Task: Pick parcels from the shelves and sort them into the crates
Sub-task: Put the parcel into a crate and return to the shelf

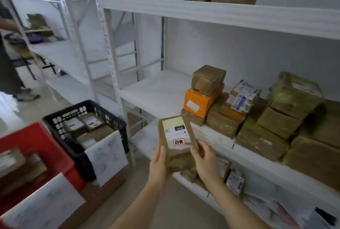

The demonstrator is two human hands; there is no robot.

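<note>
Parcel (176, 140) upright between left grip (159, 162) and right grip (204, 159).

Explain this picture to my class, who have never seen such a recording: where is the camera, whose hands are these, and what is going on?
There is one picture, taken by a camera worn on a person's head, looking forward and down, so the two bare arms reaching in from below are that person's own. No machine is involved. The left hand and the right hand together hold a flat brown parcel with a white label facing the camera. To the right stands a white shelf carrying more brown parcels and an orange box. On the floor to the left sit a black crate and a red crate, both already holding parcels, each with a paper sheet hung on its front. The job is sorting parcels into these crates.
</note>
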